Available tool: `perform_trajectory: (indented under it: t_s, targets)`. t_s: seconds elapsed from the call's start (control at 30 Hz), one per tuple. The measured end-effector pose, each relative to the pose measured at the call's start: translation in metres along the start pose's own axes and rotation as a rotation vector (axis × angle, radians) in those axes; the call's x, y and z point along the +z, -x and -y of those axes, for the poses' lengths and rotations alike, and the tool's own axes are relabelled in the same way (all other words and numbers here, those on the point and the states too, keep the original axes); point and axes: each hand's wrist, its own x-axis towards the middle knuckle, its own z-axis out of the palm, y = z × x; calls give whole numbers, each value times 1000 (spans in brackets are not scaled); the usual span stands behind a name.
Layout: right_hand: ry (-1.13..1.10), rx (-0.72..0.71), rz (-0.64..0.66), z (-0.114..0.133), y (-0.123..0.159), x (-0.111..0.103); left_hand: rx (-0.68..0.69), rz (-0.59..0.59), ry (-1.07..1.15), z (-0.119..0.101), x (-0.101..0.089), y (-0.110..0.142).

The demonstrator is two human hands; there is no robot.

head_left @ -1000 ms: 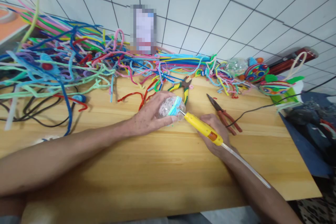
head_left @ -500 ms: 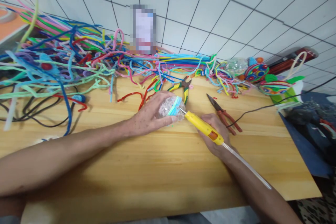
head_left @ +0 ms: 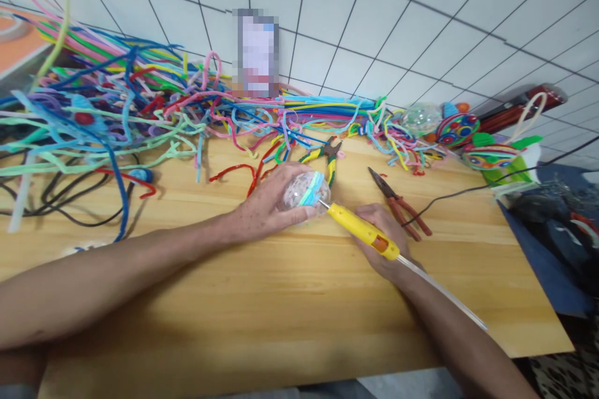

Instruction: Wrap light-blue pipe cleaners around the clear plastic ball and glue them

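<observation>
My left hand [head_left: 269, 202] is closed around a clear ball [head_left: 294, 192] wrapped with a green and blue band [head_left: 312, 189], over the middle of the table. In my right hand [head_left: 379, 237] is a yellow hot glue gun [head_left: 362, 229], with a clear glue stick [head_left: 442, 293] coming out of its back end along the forearm. The metal nozzle [head_left: 322, 202] points left and meets the blue part of the band. My right fingers are partly hidden behind the glue gun.
Red-handled pliers [head_left: 400, 204] lie right of my hands, crossed by a black cord [head_left: 449, 196]. Yellow-green cutters [head_left: 331, 153] lie behind the ball. Tangled pipe cleaners [head_left: 154, 100] line the wall, with a blurred phone [head_left: 257, 56] standing among them. Decorated balls [head_left: 456, 129] sit at the back right.
The glue gun's nozzle has shifted slightly left and down along the blue band. My left hand and the ball stay almost still.
</observation>
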Motion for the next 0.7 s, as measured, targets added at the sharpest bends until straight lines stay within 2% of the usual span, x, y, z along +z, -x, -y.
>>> perform_trajectory:
  t_s: [0.2, 0.37, 0.43, 0.57, 0.7]
  targets:
    - [-21, -34, 1, -1, 0, 0, 3, 1, 5, -1, 0, 0]
    - [-28, 26, -156, 1, -1, -6, -7, -4, 4, 0, 0, 0]
    - [38, 75, -194, 2, -5, -16, -13, -4, 1, 0, 0, 0]
    - [200, 225, -171, -2, -14, -52, -18, 2, -14, 0, -1, 1]
    - [386, 511, -331, -27, -11, -92, -15, 4, -26, 3, -1, 1]
